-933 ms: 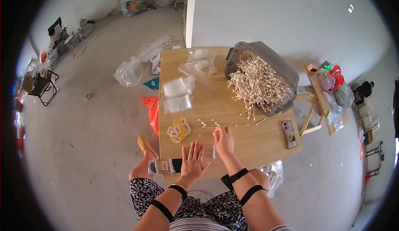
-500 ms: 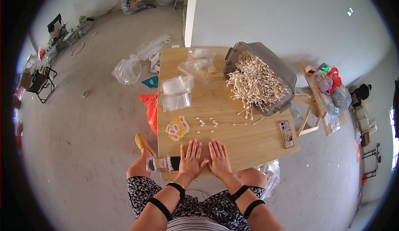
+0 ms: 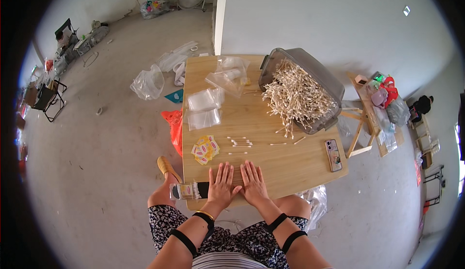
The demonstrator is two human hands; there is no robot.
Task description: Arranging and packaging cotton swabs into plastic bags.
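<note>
Table (image 3: 290,174) is spreading beneath both hands, its wooden top pale. Beyond the hands and to their right, a grey bin (image 3: 317,63) is tipping on its side, with a heap of cotton swabs (image 3: 300,94) spilling toward them. Clear plastic bags (image 3: 204,98) are lying well beyond the left hand (image 3: 222,187). That hand and the right hand (image 3: 253,185) are resting palms down, side by side, fingers straight, grips released. Just left of the left hand, a clear pouch (image 3: 186,191) is holding more swabs. Yellow-and-white cards (image 3: 205,149) are overlapping beyond that hand, while a phone (image 3: 333,155) is lying well right of the right hand. Between the hands, a row of thin swab sticks (image 3: 237,175) is showing, partly hidden by fingers. Loose swabs (image 3: 240,143) are lying just beyond the fingertips
</note>
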